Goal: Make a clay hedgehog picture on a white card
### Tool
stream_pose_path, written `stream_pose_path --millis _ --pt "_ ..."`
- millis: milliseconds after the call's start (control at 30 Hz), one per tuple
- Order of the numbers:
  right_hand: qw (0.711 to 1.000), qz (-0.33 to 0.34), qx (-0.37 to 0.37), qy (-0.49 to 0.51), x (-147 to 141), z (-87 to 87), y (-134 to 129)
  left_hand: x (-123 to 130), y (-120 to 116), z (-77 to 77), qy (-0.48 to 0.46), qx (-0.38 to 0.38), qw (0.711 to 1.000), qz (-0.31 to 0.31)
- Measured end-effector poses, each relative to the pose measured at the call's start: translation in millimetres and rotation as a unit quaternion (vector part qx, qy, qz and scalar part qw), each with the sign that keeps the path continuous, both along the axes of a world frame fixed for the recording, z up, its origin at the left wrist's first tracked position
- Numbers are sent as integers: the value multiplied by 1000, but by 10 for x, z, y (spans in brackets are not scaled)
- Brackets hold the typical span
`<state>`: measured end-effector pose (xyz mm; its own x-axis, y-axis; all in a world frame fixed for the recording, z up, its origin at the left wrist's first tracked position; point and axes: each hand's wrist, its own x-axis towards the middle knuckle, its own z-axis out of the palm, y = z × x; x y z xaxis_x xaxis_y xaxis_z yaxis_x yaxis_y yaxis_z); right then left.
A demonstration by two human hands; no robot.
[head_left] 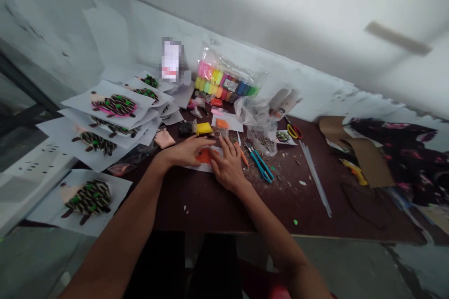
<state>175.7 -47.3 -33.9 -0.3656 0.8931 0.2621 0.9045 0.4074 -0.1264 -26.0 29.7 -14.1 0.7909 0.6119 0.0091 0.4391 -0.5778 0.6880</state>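
Observation:
A flattened piece of orange clay (205, 156) lies on a small white paper (200, 167) at the middle of the table. My left hand (185, 150) is at the paper's left side, fingers stretched across its far edge and thumb by the clay. From the right, my right hand (228, 164) rests over the paper's edge with its fingers extended and its thumb at the clay. Neither hand wraps round anything. Just right of it are an orange craft knife (242, 155) and blue-handled pliers (261, 166). Beyond the hands sit yellow clay (204, 128) and an orange block (221, 123).
Stacked papers with clay hedgehogs (115, 105) cover the left, with another hedgehog sheet (87, 198) nearer. A bag of coloured clay (228, 81) leans on the wall. To the right are scissors (293, 131), glue sticks (315, 180) and a yellow glue gun (354, 171).

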Motion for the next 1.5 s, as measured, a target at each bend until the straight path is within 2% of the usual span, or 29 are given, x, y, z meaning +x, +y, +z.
stream_pose_path --millis 100,167,233,433,567,667,767,900,1133,1400,1500 --pt "1000 -1 1 6 12 -3 2 -41 55 -28 -65 -14 994 83" --pt "1000 1 3 14 24 -7 3 -59 111 -82 -62 -17 985 158" --pt "1000 4 3 18 34 -17 9 -62 158 -147 -41 0 979 200" --pt "999 -8 11 40 78 -68 49 -18 185 -269 -11 34 978 205" --pt "995 -16 56 76 141 -50 14 5 186 -305 -20 41 972 230" --pt "994 48 67 65 169 10 -59 8 196 -323 -27 44 970 236" --pt "992 118 41 27 167 72 -109 5 205 -328 -29 49 971 231" --pt "990 143 6 -17 140 99 -93 7 208 -328 -33 54 971 231" --pt "991 136 -10 -8 136 73 -58 7 210 -356 -33 63 971 230" --pt "995 90 5 45 148 30 -45 9 202 -357 -33 69 969 235" --pt "993 44 28 108 218 31 64 21 190 -331 -28 72 968 239"
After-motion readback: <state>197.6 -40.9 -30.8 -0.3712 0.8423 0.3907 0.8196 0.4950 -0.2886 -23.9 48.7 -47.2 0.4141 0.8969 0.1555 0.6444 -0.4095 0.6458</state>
